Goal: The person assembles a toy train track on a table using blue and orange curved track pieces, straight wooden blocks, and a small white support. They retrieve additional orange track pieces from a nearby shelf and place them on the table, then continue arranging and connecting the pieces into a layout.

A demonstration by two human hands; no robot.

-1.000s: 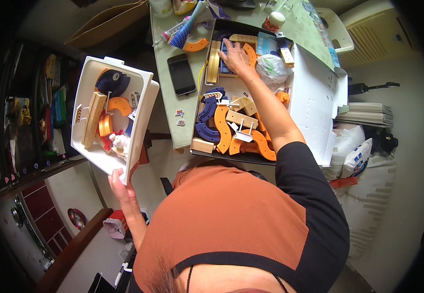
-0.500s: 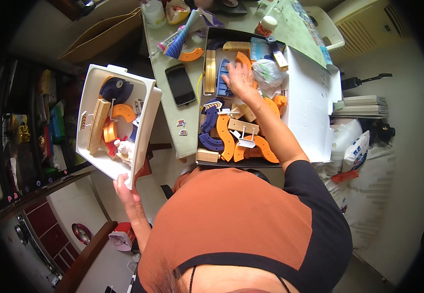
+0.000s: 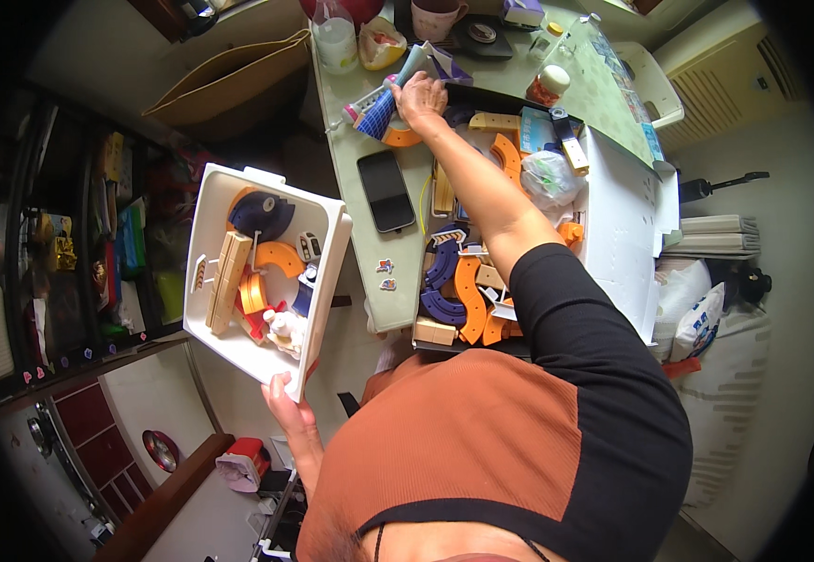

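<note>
My left hand point(image 3: 292, 405) grips the near rim of a white plastic bin point(image 3: 330, 225), which hangs tilted beside the table. Inside it are a dark blue curved track piece point(image 3: 265, 214), a wooden track block point(image 3: 229, 281), an orange curved piece point(image 3: 281, 258) and a white toy figure point(image 3: 285, 330). At the table's far left, my right hand point(image 3: 420, 99) has its fingers curled on a blue grid-patterned, tower-shaped toy piece point(image 3: 376, 116). An orange curved track point(image 3: 401, 138) lies just below it. My right forearm covers part of a black-edged box point(image 3: 463, 94) of track pieces.
A black phone point(image 3: 385, 192) and small stickers point(image 3: 385, 274) lie on the green tabletop point(image 3: 398, 304). A clear plastic bag point(image 3: 553, 178) sits in the box, with a white flap point(image 3: 621, 234) at its right. A jar point(image 3: 548, 85) and a mug point(image 3: 437, 19) stand farther back.
My right hand has left the blue piece inside the box and moved up and left to the tower-shaped piece. The left hand still holds the bin. The whole view has shifted.
</note>
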